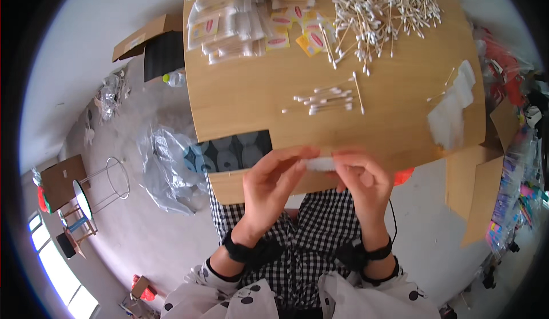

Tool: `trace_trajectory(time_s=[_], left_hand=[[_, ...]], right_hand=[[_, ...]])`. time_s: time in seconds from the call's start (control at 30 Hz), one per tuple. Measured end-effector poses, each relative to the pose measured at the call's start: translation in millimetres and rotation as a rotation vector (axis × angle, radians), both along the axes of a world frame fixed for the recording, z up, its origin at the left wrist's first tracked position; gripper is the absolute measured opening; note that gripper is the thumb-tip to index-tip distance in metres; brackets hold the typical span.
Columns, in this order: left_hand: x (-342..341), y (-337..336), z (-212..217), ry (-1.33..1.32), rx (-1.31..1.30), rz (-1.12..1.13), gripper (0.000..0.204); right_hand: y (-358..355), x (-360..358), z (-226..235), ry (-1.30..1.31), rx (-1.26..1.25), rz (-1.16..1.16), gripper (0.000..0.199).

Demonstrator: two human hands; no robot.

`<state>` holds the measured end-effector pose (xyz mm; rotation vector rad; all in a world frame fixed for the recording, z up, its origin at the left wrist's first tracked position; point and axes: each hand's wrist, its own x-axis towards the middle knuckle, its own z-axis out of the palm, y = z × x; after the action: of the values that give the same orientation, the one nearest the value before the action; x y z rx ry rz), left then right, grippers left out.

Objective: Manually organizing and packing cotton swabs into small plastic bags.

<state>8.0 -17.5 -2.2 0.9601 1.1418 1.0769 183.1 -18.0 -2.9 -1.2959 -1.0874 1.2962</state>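
Above the near edge of the wooden table (240, 101), my left hand (266, 190) and my right hand (366, 187) face each other. Between their fingertips a small whitish strip (320, 164) is pinched at both ends. It is blurred, so its exact kind cannot be made out. Just beyond it a small group of cotton swabs (326, 98) lies loosely side by side, with one swab (359, 93) set crosswise at its right. A large heap of cotton swabs (380, 16) spreads over the far right of the table.
Filled clear packets (229, 21) are stacked at the far left, beside yellow-and-white cards (309, 33). Clear plastic bags (454, 107) lie at the right edge. A dark patterned pad (240, 150) sits near left. A cardboard box (472, 187) stands right of the table; crumpled plastic (166, 170) lies on the left floor.
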Motion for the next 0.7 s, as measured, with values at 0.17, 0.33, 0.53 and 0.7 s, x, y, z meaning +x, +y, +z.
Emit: trace_trajectory(time_s=[0.17, 0.33, 0.53, 0.7], left_hand=[[-1, 4, 3, -0.06, -0.08, -0.007, 0.039], [-2, 2, 6, -0.036, -0.083, -0.032, 0.04], [-4, 2, 4, -0.048, -0.073, -0.043, 0.038], [-3, 3, 6, -0.074, -0.119, -0.038, 0.035]], right_hand=[[4, -8, 17, 0.135, -0.202, -0.049, 0.019], [1, -8, 15, 0.091, -0.195, -0.043, 0.018], [3, -9, 18, 0.093, -0.217, -0.052, 0.011], [4, -9, 18, 0.091, -0.22, -0.058, 0.013]])
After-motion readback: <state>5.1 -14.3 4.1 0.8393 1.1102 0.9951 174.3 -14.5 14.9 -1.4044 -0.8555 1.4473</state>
